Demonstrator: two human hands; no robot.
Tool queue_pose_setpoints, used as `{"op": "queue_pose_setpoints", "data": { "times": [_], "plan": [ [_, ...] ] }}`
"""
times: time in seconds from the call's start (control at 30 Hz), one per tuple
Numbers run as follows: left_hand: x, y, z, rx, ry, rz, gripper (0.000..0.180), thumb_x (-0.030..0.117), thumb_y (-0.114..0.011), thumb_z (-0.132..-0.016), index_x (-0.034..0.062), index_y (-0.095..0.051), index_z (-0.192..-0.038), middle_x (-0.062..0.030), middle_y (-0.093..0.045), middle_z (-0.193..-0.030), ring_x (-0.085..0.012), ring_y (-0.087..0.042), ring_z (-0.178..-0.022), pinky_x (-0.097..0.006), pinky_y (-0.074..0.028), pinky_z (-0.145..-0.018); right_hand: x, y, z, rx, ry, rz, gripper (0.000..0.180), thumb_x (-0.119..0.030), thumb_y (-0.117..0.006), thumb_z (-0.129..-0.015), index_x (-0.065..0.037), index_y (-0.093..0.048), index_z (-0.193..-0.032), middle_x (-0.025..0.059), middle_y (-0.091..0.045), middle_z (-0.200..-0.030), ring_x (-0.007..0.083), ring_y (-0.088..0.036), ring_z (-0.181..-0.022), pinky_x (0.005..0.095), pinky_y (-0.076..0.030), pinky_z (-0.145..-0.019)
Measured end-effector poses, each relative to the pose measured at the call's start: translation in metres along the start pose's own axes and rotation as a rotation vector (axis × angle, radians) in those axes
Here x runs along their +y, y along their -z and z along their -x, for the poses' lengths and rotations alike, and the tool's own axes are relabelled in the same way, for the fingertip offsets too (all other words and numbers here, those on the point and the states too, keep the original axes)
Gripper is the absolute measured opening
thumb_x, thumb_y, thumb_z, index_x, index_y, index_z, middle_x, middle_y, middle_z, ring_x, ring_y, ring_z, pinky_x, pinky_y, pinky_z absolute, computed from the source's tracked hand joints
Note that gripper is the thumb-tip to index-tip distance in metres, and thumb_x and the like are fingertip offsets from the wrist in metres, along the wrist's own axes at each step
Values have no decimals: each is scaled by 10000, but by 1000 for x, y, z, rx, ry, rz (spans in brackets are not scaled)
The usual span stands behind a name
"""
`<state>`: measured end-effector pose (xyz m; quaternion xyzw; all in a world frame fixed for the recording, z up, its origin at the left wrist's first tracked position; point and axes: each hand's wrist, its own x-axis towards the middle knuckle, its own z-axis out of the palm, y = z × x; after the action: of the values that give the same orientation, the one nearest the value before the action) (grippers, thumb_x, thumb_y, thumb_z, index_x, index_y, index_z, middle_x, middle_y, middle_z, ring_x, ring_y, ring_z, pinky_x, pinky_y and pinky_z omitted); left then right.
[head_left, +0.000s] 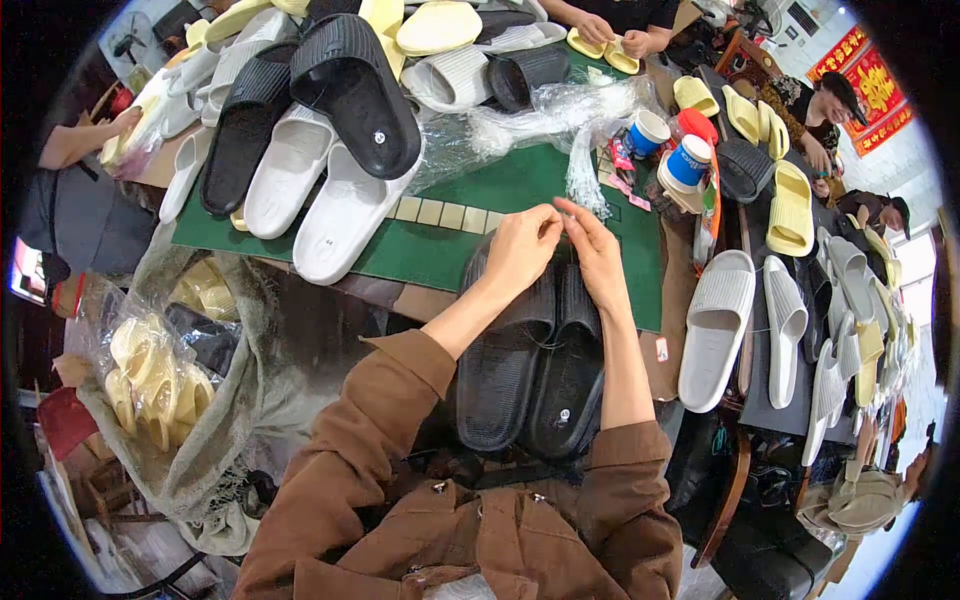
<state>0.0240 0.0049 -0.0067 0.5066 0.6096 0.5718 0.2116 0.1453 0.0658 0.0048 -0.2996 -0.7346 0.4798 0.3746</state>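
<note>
A pair of black slide sandals [494,385] rests in front of me at the table's near edge, side by side, toes toward me. A thin clear loop shows between the two slides. Over their far ends, my left hand [524,242] and my right hand [597,255] meet with fingertips pinched together. Whatever they hold is too small to make out. Beyond the hands lies a row of small beige squares [450,216] on the green mat [520,180]. A bundle of thin white strands [586,178] hangs over the mat behind my right hand.
White slides [345,215] and a large black slide [365,110] are piled at the left. Two blue-and-white tubs [687,162] stand at the right, with grey slides [718,330] nearer. A sack [190,470] holds bagged yellow slides [155,375]. Other people work around the table.
</note>
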Motion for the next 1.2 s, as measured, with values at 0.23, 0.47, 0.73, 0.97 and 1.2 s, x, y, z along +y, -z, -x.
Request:
{"op": "queue_pose_setpoints", "data": {
  "times": [0.23, 0.47, 0.73, 0.97, 1.2],
  "plan": [
    [3, 2, 1, -38, -38, -110, 155, 89, -578, -850, -19, -636, -944, -156, -676, -812, -247, -655, -679, -340, -489, -622, -11, -1, 3, 6, -40, 163, 239, -119, -481, -957, 10, -626, -1096, 83, -690, -994, 116, -616, -935, 263, -477, -830],
    [7, 3, 1, -73, -48, -66, 161, 98, -571, -854, -23, -634, -939, -170, -675, -827, -271, -665, -725, -351, -498, -644, -8, -1, 2, 71, -77, -102, 247, -134, -474, -976, 7, -632, -1102, 43, -655, -1041, 107, -589, -926, 249, -461, -845],
    [3, 4, -2, -118, 46, -34, 168, 122, -573, -871, -34, -619, -916, -132, -664, -758, -204, -654, -684, -329, -487, -616, -2, 1, 2, -89, 25, -171, 287, -95, -492, -963, 8, -597, -1209, 86, -635, -1166, 128, -572, -1050, 266, -419, -949],
    [2, 4, -1, -112, 78, 137, 151, 126, -577, -886, -16, -628, -894, -54, -642, -716, -114, -599, -638, -280, -470, -587, -10, -3, 2, -17, -1, -136, 307, -118, -490, -970, 8, -574, -1237, 109, -622, -1188, 157, -577, -1073, 285, -423, -968],
    [6, 7, -1, -49, 132, 139, 136, 124, -593, -878, 2, -652, -864, -19, -627, -690, -83, -566, -649, -252, -451, -600, -2, 6, 2, 207, -45, -171, 289, -149, -507, -960, -45, -614, -1208, 40, -632, -979, 121, -568, -833, 231, -443, -743]
  ]
}}
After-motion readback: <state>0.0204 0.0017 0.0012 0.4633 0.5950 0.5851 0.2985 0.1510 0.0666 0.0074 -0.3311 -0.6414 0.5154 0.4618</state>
